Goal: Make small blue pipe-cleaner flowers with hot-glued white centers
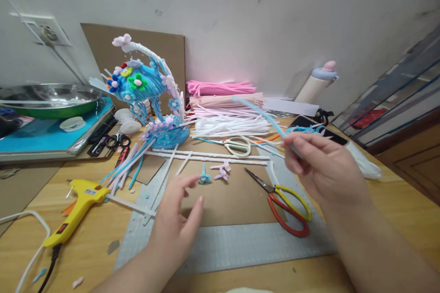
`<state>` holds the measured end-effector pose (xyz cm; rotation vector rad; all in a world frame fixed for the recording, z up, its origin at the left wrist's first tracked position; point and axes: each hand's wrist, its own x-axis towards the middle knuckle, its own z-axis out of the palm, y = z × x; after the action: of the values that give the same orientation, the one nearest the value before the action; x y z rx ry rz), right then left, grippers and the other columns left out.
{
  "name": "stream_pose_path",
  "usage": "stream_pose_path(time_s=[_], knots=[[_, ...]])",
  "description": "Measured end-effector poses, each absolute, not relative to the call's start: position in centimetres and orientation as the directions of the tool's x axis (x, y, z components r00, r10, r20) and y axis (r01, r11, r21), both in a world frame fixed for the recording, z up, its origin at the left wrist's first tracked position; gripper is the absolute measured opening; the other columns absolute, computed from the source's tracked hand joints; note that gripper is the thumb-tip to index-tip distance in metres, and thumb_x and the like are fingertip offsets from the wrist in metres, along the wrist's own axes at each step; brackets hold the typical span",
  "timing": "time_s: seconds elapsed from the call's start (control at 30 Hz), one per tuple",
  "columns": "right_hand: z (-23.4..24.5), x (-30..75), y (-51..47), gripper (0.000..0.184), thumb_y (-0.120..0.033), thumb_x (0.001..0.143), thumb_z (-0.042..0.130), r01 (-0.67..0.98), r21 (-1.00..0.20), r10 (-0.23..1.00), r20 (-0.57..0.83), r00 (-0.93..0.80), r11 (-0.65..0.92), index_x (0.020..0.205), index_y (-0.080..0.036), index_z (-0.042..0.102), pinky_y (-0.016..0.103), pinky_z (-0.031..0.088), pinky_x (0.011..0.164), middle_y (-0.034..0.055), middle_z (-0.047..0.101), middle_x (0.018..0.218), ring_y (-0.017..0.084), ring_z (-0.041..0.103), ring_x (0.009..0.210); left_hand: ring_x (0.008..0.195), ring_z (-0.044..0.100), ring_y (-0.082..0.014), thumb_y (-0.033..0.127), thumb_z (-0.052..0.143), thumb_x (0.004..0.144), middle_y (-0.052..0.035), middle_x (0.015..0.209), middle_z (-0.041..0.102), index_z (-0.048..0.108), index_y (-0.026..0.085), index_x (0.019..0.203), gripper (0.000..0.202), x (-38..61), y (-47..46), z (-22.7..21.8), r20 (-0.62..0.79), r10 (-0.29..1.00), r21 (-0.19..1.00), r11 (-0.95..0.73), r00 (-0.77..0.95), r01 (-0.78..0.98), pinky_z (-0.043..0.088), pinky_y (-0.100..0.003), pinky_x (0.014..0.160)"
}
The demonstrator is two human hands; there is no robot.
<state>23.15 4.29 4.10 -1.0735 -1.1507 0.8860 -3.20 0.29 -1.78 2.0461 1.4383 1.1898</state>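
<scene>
Between the thumb and fingers of my right hand (318, 160) is a light blue pipe cleaner (263, 115), its free end pointing up and left over the table. My left hand (180, 215) holds nothing; its fingers are apart above the brown cardboard (237, 201). Just beyond its fingertips lie a small blue pipe-cleaner flower (205, 177) and two pale pink pieces (222, 171). Scissors with red and yellow handles (283, 201) rest on the cardboard below my right hand, blades parted slightly.
A yellow glue gun (77, 208) lies at left, its cable trailing frontward. Behind stands a blue flower-covered pipe-cleaner model (147, 84). Bundles of pink pipe cleaners (220, 88) and white ones (230, 126) lie near the wall, with green-handled scissors (239, 145) before them. A bottle (316, 83) stands back right.
</scene>
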Motion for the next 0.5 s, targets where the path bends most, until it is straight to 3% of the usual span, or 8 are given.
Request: stream_pose_path(time_s=[0.1,0.17,0.23,0.3,0.37,0.43,0.5], knots=[[3.6,23.1,1.2,0.006,-0.028,0.073,0.072,-0.219,-0.975,1.000,0.018,-0.010,0.016,0.074,-0.022,0.070,0.018,0.027,0.040,0.0009,0.059,0.074,0.006,0.043,0.049,0.123,0.040,-0.0283,0.019,0.062,0.078,-0.0107,0.132,0.041,0.037,0.027,0.132,0.060,-3.3,0.3,-1.2,0.644,0.765,0.587,-0.482,-0.015,0.650,0.038,-0.043,0.098],[3.0,23.4,0.0,0.010,-0.030,0.074,0.071,-0.252,-0.956,0.976,-0.105,-0.189,-0.152,0.073,-0.020,0.070,0.018,0.022,0.039,0.0011,0.056,0.073,0.004,0.038,0.046,0.133,0.029,-0.0307,0.024,0.064,0.078,-0.0113,0.144,0.029,0.027,0.029,0.139,0.071,-3.3,0.2,-0.8,0.632,0.774,0.544,-0.484,0.044,0.685,0.029,-0.047,0.105],[2.2,23.6,-0.8,0.016,-0.033,0.076,0.069,-0.258,-0.932,0.930,-0.161,-0.330,-0.253,0.073,-0.017,0.069,0.019,0.016,0.039,0.0010,0.053,0.074,0.002,0.032,0.043,0.136,0.025,-0.0304,0.028,0.061,0.082,-0.0101,0.149,0.026,0.021,0.031,0.142,0.073,-3.2,0.2,-0.8,0.530,0.826,0.512,-0.491,0.190,0.705,0.023,-0.048,0.108],[1.4,23.7,-1.2,0.019,-0.034,0.077,0.068,-0.271,-0.912,0.896,-0.183,-0.405,-0.308,0.073,-0.016,0.069,0.020,0.013,0.040,0.0011,0.051,0.075,0.001,0.028,0.044,0.135,0.029,-0.0288,0.029,0.056,0.085,-0.0090,0.146,0.035,0.021,0.032,0.142,0.067,-3.1,0.3,-1.0,0.411,0.853,0.506,-0.506,0.321,0.698,0.020,-0.049,0.109],[0.8,23.8,-1.6,0.018,-0.034,0.078,0.067,-0.288,-0.898,0.884,-0.190,-0.427,-0.332,0.072,-0.016,0.068,0.020,0.012,0.041,0.0009,0.051,0.075,0.002,0.027,0.044,0.126,0.043,-0.0263,0.024,0.050,0.088,-0.0071,0.133,0.053,0.031,0.032,0.137,0.053,-3.1,0.4,-1.4,0.324,0.864,0.544,-0.503,0.385,0.671,0.022,-0.049,0.107],[0.3,24.2,-1.9,0.019,-0.034,0.078,0.066,-0.306,-0.897,0.894,-0.179,-0.410,-0.319,0.072,-0.017,0.067,0.021,0.014,0.042,-0.0001,0.049,0.073,0.003,0.026,0.045,0.109,0.056,-0.0240,0.021,0.045,0.089,-0.0047,0.113,0.065,0.050,0.029,0.122,0.034,-3.2,0.7,-1.6,0.262,0.890,0.604,-0.453,0.374,0.655,0.031,-0.046,0.100],[-0.2,25.0,-1.9,0.019,-0.036,0.079,0.065,-0.319,-0.907,0.924,-0.156,-0.348,-0.274,0.071,-0.018,0.066,0.022,0.016,0.043,-0.0011,0.048,0.070,0.003,0.027,0.044,0.093,0.061,-0.0223,0.024,0.045,0.090,-0.0034,0.096,0.069,0.060,0.026,0.103,0.020,-3.5,0.9,-1.5,0.227,0.919,0.658,-0.388,0.321,0.645,0.041,-0.038,0.087]])
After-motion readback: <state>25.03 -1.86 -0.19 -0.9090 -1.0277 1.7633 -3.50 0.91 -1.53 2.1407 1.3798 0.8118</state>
